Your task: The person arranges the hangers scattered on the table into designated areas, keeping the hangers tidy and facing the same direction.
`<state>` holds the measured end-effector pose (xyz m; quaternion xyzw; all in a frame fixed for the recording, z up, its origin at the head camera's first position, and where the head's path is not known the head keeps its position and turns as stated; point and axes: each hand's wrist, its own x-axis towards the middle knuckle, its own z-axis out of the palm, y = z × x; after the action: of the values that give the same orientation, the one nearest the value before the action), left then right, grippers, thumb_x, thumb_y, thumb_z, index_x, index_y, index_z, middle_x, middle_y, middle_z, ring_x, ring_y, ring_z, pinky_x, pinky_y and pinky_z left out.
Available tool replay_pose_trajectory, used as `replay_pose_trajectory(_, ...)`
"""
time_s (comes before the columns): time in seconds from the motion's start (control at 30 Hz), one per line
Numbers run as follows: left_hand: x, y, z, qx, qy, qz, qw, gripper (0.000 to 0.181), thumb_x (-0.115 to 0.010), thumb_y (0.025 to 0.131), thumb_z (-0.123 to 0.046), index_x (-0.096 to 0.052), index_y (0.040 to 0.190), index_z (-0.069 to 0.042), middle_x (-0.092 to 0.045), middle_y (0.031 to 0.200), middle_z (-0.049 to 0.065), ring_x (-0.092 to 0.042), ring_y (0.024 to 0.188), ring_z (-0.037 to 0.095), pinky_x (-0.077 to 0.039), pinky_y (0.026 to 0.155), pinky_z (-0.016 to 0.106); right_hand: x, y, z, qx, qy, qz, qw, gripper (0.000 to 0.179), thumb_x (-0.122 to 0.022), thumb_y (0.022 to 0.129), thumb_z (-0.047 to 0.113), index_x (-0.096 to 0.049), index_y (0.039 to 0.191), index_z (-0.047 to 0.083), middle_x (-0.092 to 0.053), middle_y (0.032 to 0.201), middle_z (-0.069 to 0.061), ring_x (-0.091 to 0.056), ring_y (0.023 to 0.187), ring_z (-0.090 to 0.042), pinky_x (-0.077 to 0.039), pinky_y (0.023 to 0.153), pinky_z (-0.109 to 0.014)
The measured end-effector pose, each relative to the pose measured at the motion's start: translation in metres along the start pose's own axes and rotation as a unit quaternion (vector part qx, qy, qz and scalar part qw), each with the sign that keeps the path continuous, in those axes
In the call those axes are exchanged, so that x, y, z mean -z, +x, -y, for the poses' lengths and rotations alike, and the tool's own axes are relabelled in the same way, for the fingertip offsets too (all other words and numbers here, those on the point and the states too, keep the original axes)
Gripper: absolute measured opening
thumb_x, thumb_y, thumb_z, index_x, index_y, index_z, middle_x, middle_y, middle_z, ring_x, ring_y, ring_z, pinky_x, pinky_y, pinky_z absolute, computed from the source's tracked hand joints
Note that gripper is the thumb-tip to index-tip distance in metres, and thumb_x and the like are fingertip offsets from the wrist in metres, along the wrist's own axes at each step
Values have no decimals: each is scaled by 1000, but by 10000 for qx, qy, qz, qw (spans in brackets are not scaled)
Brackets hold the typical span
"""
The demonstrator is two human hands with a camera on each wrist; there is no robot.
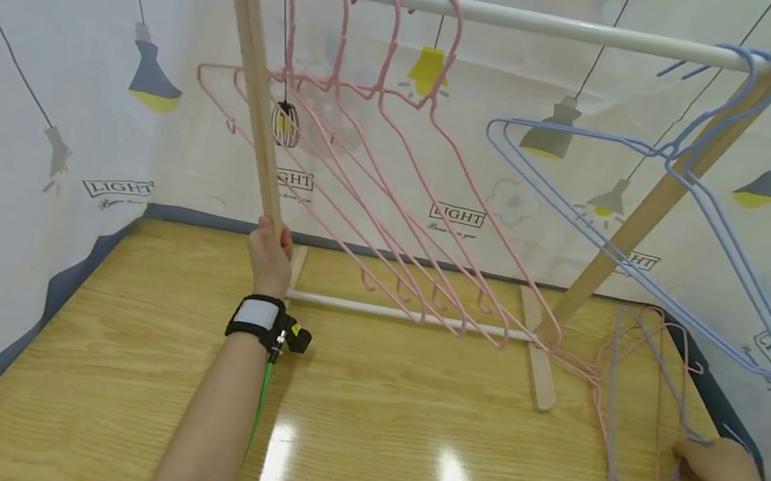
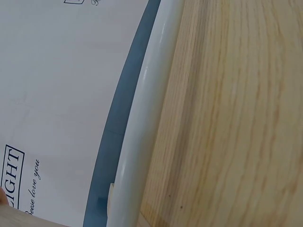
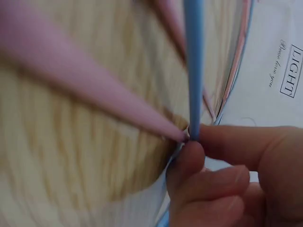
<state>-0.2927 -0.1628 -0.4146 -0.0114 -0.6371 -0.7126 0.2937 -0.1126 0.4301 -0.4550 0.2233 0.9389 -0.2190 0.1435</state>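
Note:
My left hand (image 1: 269,258) grips the lower part of the left wooden post (image 1: 256,69) of a clothes rack. In the left wrist view the rack's white lower bar (image 2: 147,113) runs close over the table. At the right, my right hand (image 1: 724,468) pinches a blue hanger (image 3: 194,71) between thumb and fingers. A pink hanger (image 3: 94,80) crosses right at the fingertips. This blue hanger lies among loose pink hangers (image 1: 599,399) on the table. Several pink hangers (image 1: 391,46) hang from the left half of the top rail, two blue hangers (image 1: 691,139) from its right end.
The white top rail (image 1: 567,27) spans the two wooden posts. The rack's right foot (image 1: 542,375) stands on the wood-grain table (image 1: 406,414), close to the loose hangers. A printed sheet with lamp pictures (image 1: 171,147) walls in the back and both sides.

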Motion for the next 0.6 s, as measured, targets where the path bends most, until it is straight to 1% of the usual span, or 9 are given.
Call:
replay_pose_trajectory(0.1, 0, 0, -2, 4, 25, 17, 10000, 106, -35, 73, -88, -42, 72, 19, -35, 52, 0, -31, 41, 3, -23, 40, 19, 0, -1, -1, 202, 284, -33, 9994, 36, -49, 87, 23, -48, 52, 13, -46, 49, 1, -46, 49, -20, -35, 52, -33)
replay_pose_trajectory(0.17, 0, 0, 0, -2, 42, 56, 10000, 107, -34, 73, -88, -42, 72, 20, -35, 52, -1, -31, 41, 3, -23, 40, 19, -1, -3, -1, 275, 465, -107, 9985, 34, -48, 89, 22, -50, 57, 9, -47, 51, 1, -46, 49, -18, -36, 52, -33)
replay_pose_trajectory(0.2, 0, 0, 1, -10, 29, 62, 10000, 107, -35, 74, -87, -42, 72, 19, -35, 51, -2, -30, 41, 3, -23, 40, 19, -1, -4, -1, 345, 504, -235, 9979, 34, -48, 90, 21, -52, 60, 7, -49, 52, 1, -48, 50, -18, -37, 52, -33)
replay_pose_trajectory(0.3, 0, 4, 11, -23, 49, 31, 10000, 105, -33, 74, -87, -42, 69, 17, -35, 51, -4, -30, 40, 3, -22, 39, 20, -2, -10, 4, 647, 520, -814, 9932, 33, -47, 94, 18, -57, 71, -3, -55, 56, -1, -52, 53, -18, -40, 55, -33)
replay_pose_trajectory(0.4, 0, 9, 23, 40, 83, -111, 9999, 98, -33, 71, -89, -44, 64, 8, -34, 50, -4, -29, 39, 3, -21, 38, 20, -2, -16, 11, 946, 643, -1449, 9828, 30, -47, 96, 13, -58, 84, -12, -60, 60, -4, -56, 52, -16, -43, 54, -30)
replay_pose_trajectory(0.5, 1, 13, 31, 85, 135, -217, 9996, 92, -32, 68, -91, -45, 60, -1, -34, 49, -3, -29, 38, 5, -21, 37, 21, -2, -24, 21, 1025, 966, -1750, 9745, 29, -45, 96, 9, -53, 94, -18, -60, 63, -7, -56, 48, -14, -44, 49, -26)
replay_pose_trajectory(0.57, 1, 13, 34, 90, 139, -262, 9995, 88, -32, 68, -92, -45, 59, -5, -34, 49, -3, -29, 38, 6, -21, 37, 21, -2, -28, 27, 996, 1197, -1838, 9706, 29, -43, 97, 8, -50, 98, -20, -60, 64, -9, -56, 46, -14, -45, 46, -25)
replay_pose_trajectory(0.6, 1, 14, 34, 82, 143, -267, 9995, 87, -32, 68, -92, -45, 59, -6, -34, 49, -3, -29, 38, 6, -20, 37, 22, -2, -30, 30, 963, 1228, -1911, 9691, 28, -43, 97, 7, -49, 100, -20, -60, 63, -9, -56, 45, -13, -44, 45, -24)
